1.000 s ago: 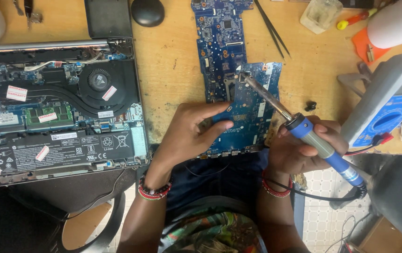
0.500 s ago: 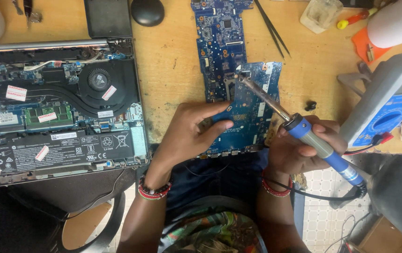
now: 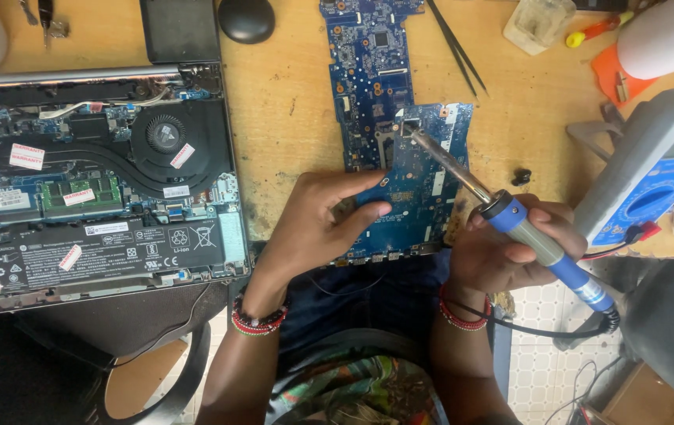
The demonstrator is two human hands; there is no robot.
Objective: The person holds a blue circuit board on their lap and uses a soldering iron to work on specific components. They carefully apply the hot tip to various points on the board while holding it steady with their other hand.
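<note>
Both forearms bare to the edge of the view; no sleeves visible.

Left hand [image 3: 313, 228]: no rings or glove to be seen. Left wrist carries a beaded bracelet [image 3: 257, 321], stacked strands in red, white and dark beads, sitting snug just below the hand.

Right hand [image 3: 510, 252]: bare likewise. Right wrist carries a second beaded bracelet [image 3: 461, 317], mostly red beads with small white ones, thinner than the other.

Torso: a patterned garment [image 3: 353, 389] at the bottom of the view, swirled in green, teal, orange and white. Above it, a dark navy cloth [image 3: 368, 303] across the lap; its kind cannot be told.
</note>
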